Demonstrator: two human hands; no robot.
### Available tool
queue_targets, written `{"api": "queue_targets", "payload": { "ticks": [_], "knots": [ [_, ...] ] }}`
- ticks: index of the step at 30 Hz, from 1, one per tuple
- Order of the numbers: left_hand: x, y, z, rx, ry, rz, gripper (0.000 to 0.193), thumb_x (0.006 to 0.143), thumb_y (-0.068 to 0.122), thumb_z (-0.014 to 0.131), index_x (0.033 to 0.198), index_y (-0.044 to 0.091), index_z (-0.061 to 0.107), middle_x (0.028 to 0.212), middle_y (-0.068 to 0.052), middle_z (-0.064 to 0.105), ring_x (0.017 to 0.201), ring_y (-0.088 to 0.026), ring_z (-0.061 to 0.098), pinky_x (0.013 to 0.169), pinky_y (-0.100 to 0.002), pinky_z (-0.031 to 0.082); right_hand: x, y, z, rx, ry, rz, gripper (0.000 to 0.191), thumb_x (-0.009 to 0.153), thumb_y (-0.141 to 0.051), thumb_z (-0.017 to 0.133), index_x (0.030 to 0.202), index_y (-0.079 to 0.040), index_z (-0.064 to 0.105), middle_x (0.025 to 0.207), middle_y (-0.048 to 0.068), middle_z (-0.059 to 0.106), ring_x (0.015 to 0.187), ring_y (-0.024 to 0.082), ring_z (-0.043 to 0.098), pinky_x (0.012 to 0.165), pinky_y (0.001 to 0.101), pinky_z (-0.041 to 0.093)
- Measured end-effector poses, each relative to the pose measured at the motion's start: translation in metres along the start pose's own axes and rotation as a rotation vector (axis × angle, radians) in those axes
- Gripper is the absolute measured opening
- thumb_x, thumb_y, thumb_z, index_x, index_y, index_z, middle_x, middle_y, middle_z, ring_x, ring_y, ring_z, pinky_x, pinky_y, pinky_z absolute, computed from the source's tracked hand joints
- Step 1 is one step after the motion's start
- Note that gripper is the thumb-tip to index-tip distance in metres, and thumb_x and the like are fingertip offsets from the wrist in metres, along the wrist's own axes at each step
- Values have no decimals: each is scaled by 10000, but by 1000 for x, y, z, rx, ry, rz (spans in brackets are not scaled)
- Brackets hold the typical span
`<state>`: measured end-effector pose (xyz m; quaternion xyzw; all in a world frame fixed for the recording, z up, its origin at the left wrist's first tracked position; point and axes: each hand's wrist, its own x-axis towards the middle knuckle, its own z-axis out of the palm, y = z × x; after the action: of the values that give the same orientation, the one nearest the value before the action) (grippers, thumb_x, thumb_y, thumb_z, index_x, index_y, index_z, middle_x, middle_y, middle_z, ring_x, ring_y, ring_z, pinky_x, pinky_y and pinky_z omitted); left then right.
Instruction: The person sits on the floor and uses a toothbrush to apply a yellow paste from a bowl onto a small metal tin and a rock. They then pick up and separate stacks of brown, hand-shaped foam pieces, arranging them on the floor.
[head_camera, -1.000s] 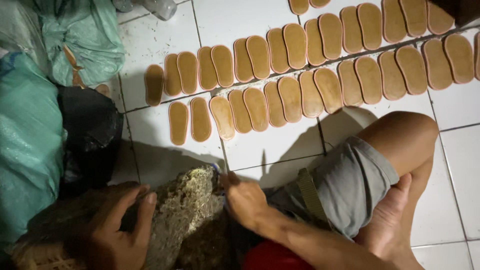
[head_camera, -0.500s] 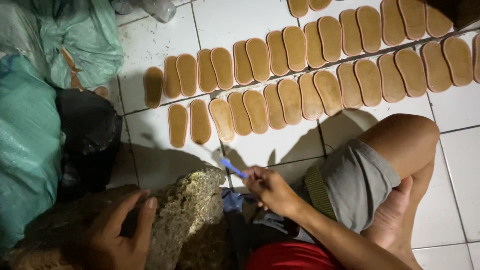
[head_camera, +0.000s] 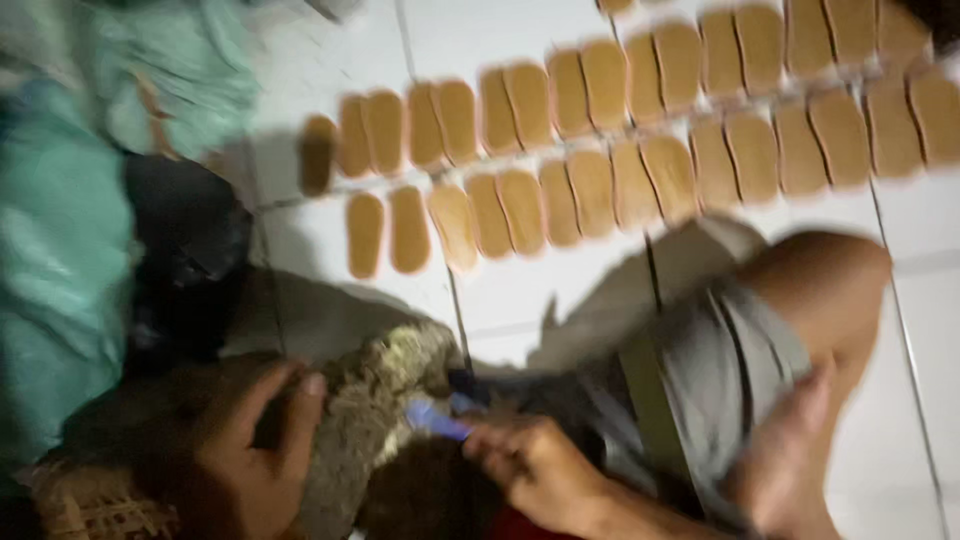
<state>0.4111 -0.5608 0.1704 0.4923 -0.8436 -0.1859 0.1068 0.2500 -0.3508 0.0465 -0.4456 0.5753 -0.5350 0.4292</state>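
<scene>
A white tiled floor holds rows of tan shoe soles beyond a rough stone block. The left hand rests spread against the block's near side. The right hand, just beside the block, pinches a blue tool touching it

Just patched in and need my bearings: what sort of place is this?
Probably a small home workshop for footwear, worked on the floor. Rows of tan shoe insoles lie on white floor tiles, green sacks are piled at the side, and the person sits bare-legged on the tiles.
</scene>
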Motion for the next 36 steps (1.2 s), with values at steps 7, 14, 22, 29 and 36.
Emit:
{"api": "queue_targets", "payload": {
  "ticks": [7, 14, 22, 29, 36],
  "knots": [
    [-3, 0, 4, -20, -29, -226, 278, 899, 282, 759, 1046, 47, 788, 905, -127, 785, 814, -231, 757, 757, -359, 574, 74, 80, 11, -430, -71, 338, 494, 781, 10, 592, 1255, -93, 684, 918, 253, 679, 786, 436, 661, 669, 488, 520],
    [10, -3, -1, 28, 7, 47, 227, 886, 230, 772, 1016, 44, 779, 992, -137, 766, 917, -246, 744, 828, -374, 573, -1, 28, 13, 40, 37, -219, 238, 967, 38, 607, 1169, -88, 618, 1046, 169, 760, 912, 245, 743, 773, 385, 600],
    [3, -10, 8, -9, 18, 23, 254, 881, 257, 785, 1024, 46, 786, 968, -142, 773, 906, -268, 764, 830, -398, 582, 54, 75, -24, 504, 70, 481, 437, 1032, -34, 508, 1459, -88, 585, 705, 40, 605, 603, 118, 503, 545, 259, 405],
    [8, 0, -4, 72, -37, -8, 271, 850, 294, 759, 1008, 79, 807, 904, -144, 778, 865, -263, 770, 768, -406, 591, 61, 29, 28, -159, 229, -379, 622, 798, 132, 494, 1380, -62, 601, 1275, 282, 682, 1058, 346, 689, 834, 406, 589],
    [3, -1, -1, 20, 70, 78, 274, 904, 306, 743, 1021, 61, 782, 973, -154, 773, 901, -283, 755, 793, -387, 579, 68, 21, 13, -37, 84, 125, 575, 928, 90, 501, 1452, -125, 599, 996, 209, 746, 860, 222, 626, 779, 344, 535]
  ]
}}
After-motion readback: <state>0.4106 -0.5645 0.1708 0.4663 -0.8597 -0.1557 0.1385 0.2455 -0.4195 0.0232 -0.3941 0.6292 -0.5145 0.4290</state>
